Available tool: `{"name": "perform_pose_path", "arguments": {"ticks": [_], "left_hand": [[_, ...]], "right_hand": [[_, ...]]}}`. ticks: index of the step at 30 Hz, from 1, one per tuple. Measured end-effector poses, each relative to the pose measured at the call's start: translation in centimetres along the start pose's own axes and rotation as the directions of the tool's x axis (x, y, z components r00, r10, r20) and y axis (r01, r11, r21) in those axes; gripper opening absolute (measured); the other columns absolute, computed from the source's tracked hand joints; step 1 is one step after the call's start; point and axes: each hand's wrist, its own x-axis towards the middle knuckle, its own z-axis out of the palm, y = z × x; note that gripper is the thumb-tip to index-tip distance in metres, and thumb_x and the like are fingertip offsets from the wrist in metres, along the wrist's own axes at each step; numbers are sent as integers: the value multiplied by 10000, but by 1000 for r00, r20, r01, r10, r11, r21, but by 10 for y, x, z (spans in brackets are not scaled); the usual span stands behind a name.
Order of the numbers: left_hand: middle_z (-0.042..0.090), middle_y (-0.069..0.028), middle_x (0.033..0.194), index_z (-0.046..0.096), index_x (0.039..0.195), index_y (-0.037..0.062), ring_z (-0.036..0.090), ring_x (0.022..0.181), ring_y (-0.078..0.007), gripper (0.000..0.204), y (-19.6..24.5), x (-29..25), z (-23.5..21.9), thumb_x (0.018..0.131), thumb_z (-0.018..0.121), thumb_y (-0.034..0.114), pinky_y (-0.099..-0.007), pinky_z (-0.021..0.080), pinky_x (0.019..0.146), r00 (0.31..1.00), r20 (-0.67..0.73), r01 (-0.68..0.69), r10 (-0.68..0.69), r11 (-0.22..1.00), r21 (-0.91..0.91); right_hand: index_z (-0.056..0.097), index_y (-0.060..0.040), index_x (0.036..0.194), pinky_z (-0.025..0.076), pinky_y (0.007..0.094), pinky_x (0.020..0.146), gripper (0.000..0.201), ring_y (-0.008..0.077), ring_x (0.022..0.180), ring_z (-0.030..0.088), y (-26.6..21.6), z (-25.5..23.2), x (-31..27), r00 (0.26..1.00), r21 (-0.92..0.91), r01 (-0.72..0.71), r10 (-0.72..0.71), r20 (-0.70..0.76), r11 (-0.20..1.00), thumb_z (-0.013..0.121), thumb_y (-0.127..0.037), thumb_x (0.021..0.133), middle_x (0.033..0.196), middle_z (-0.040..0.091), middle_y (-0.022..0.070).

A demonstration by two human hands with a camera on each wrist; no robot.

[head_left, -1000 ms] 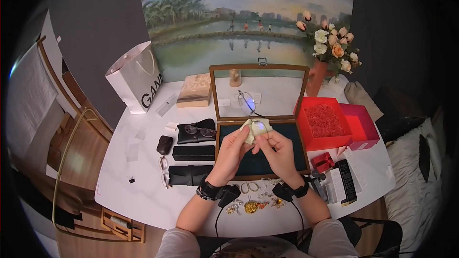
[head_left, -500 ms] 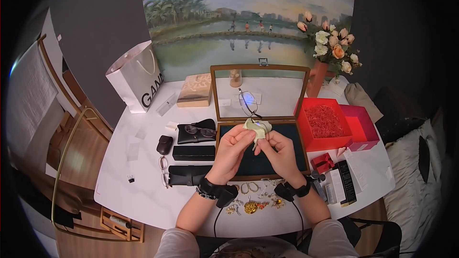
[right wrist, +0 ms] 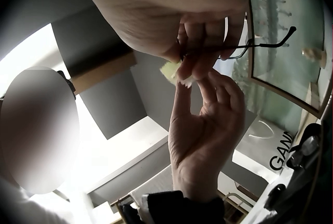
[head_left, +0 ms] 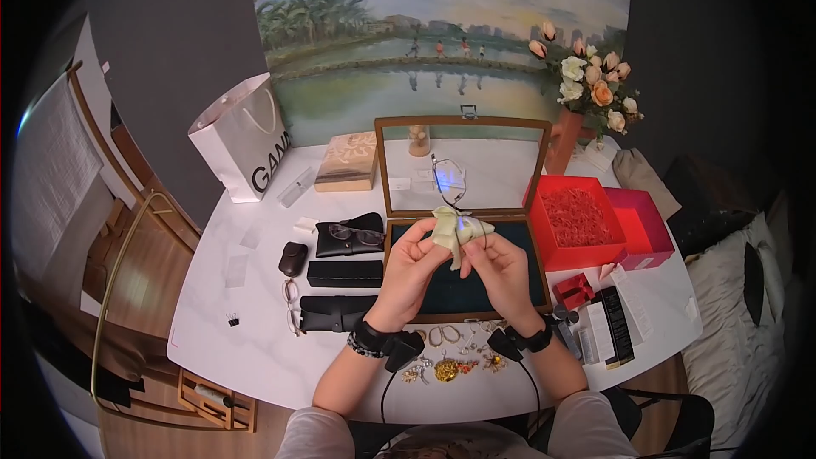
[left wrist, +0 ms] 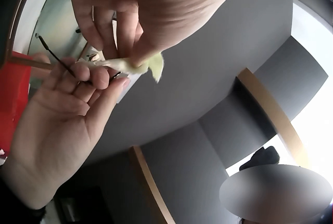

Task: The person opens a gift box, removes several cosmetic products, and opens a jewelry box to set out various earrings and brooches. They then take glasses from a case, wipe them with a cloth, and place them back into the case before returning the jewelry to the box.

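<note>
Above the open display box (head_left: 408,302), both hands work on a pair of thin-framed glasses (head_left: 450,180). One lens, with a blue glare, stands up past the fingers; the other is mostly hidden by a pale yellow-green cloth (head_left: 445,228). My left hand (head_left: 406,272) pinches the cloth between thumb and fingers. The right hand (head_left: 503,274) grips the glasses by the frame at the cloth's edge. In the right wrist view a dark temple arm (right wrist: 273,44) sticks out beyond the fingers.
Left of the box lie black cases (head_left: 344,273), other glasses (head_left: 291,302) and a brown pouch (head_left: 292,257). Jewellery (head_left: 449,367) lies in front. A red box (head_left: 565,251) and small cartons (head_left: 614,323) sit right. A paper bag (head_left: 234,140) and flower vase (head_left: 563,140) stand behind.
The glasses have tilted, their free lens shifting slightly up and to the right. The cloth has been refolded over the lower lens, and part of it now hangs down between the hands.
</note>
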Motion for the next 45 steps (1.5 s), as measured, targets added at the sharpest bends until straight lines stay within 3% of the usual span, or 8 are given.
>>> {"name": "perform_pose_path", "arguments": {"ticks": [10,16,21,30,34,37,42,45], "left_hand": [[754,-50,1067,706,1146,4,670,978,-80,164,-4,0,-11,1046,636,113,-251,512,898,988,123,97,-91,995,-39],[756,-59,1101,705,1162,-2,690,1014,-97,197,0,-1,-3,1063,613,141,-258,518,951,1000,-23,-12,14,996,92],[740,-69,1180,664,1224,-7,692,1111,-143,222,0,1,-10,1077,566,127,-308,531,1012,988,-80,102,-134,943,-317],[751,-65,1138,695,1222,-10,688,1027,-97,234,-6,-2,-7,1066,619,146,-251,534,890,999,50,-4,1,998,59],[726,-41,1130,692,1219,3,670,1002,-108,222,0,-2,-14,1041,639,125,-285,526,903,976,169,132,-139,990,50],[734,-41,1105,700,1224,0,672,1006,-104,234,-2,-4,-4,1042,647,136,-278,521,900,986,18,165,-165,986,19],[753,-46,1089,717,1213,-13,665,935,-64,271,-5,-2,-2,1078,619,201,-235,514,831,999,26,-38,35,995,93],[768,-61,1103,720,1209,-16,694,975,-78,250,-4,-2,-8,1068,625,167,-226,514,906,990,57,132,-128,990,-52]], "right_hand": [[687,39,1031,538,246,726,135,77,773,682,0,5,-3,994,-272,80,-56,94,959,658,-93,1030,797,724,53],[695,41,1036,539,239,722,147,84,776,686,-2,5,-4,988,-251,128,-145,-53,959,652,-99,1042,819,725,46],[697,40,1031,535,233,723,162,75,771,675,-7,4,-3,995,-204,87,-97,-36,975,645,-112,1050,824,725,43],[705,22,998,529,239,720,132,81,749,674,-5,7,-6,996,-212,93,-91,19,973,672,-103,1023,782,726,42],[711,11,972,524,253,701,93,93,745,686,-1,5,-4,963,-416,267,-221,155,869,704,-80,989,757,729,41],[718,4,955,517,264,682,87,110,735,691,-1,7,-4,958,-431,287,-263,116,856,710,-78,983,760,730,41],[733,-3,949,516,287,672,75,136,715,695,-3,9,-7,987,-319,127,-151,-49,939,716,-73,973,755,724,47],[734,-3,947,526,292,697,77,133,717,693,-7,11,-6,989,-384,145,-129,65,912,725,-77,966,761,725,34]]}}
